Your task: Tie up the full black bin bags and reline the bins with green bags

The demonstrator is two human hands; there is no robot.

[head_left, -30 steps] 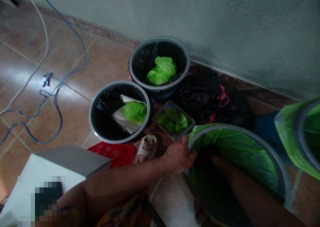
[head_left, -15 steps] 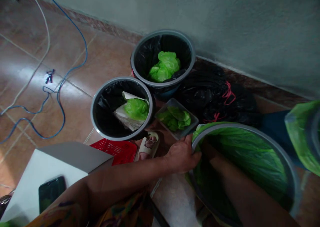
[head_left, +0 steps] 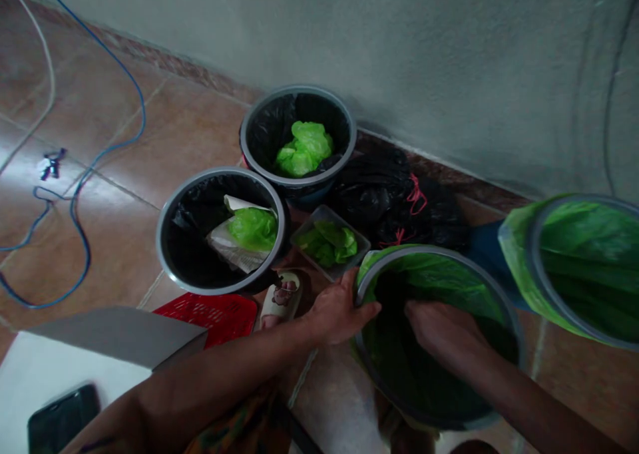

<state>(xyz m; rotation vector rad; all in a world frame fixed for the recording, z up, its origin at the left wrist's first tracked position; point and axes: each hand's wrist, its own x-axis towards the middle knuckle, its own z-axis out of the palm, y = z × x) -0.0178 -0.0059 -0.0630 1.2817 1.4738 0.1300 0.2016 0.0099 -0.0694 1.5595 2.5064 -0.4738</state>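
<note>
A round bin with a grey rim and a green plastic liner stands in front of me. My left hand grips its rim on the left side, fingers around the edge and thumb to the inside. Inside the bin is my right hand, curled closed, its fingertips lost in the dark; whether it holds anything is hidden. Just beyond my left hand sits a clear plastic tub with green leaves.
Two black-lined bins hold crumpled green plastic. Black bags lie along the wall. Another green-lined bin is at right. A red basket, white box, phone and blue cable are at left.
My right hand has come up from deeper in the bin and now shows. My left hand keeps its hold on the rim. The view has shifted right, showing more of the other green-lined bin.
</note>
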